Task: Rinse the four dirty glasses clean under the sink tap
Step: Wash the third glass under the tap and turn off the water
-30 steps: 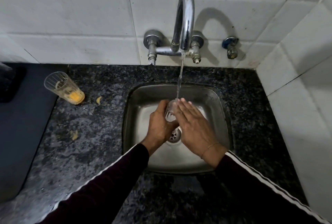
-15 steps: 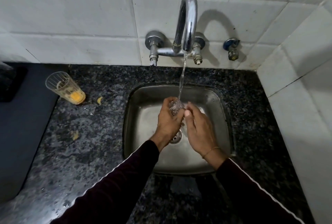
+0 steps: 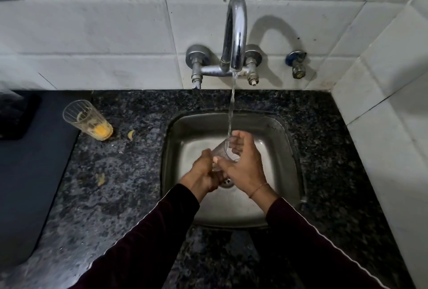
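We've got a clear drinking glass (image 3: 224,152) held over the steel sink (image 3: 287,149), tilted w/ its mouth up toward the tap (image 3: 235,34). Water stream (image 3: 231,108) runs from the spout straight into the glass mouth. Our left hand (image 3: 203,173) wraps its fingers round the lower part & base of the glass, gripping it. Our right hand (image 3: 243,163) curls round the upper part: thumb on the near side of the glass, fingers bent over the rim, seen thru the glass wall near the mouth. Both hands are just above the drain (image 3: 228,182).

A 2nd glass, still dirty (image 3: 86,120), stands on the speckled granite counter (image 3: 115,196) well left of the sink, w/ yellow-orange residue at the bottom & smears on the inside wall. Its left side sits right at the edge of a dark mat (image 3: 34,173); can't tell if it touches. A few yellowish scraps (image 3: 131,134) lie on the counter btwn that glass & the sink, another bit (image 3: 100,178) lower down. Only these 2 glasses are in view.

Behind: white tiled wall (image 3: 92,34), tap's 2 valve stems either side of the spout, & a separate small blue-capped valve (image 3: 297,64) to the right. Both sleeves are dark w/ a thin white stripe; a thin thread band (image 3: 258,190) is on our right wrist.
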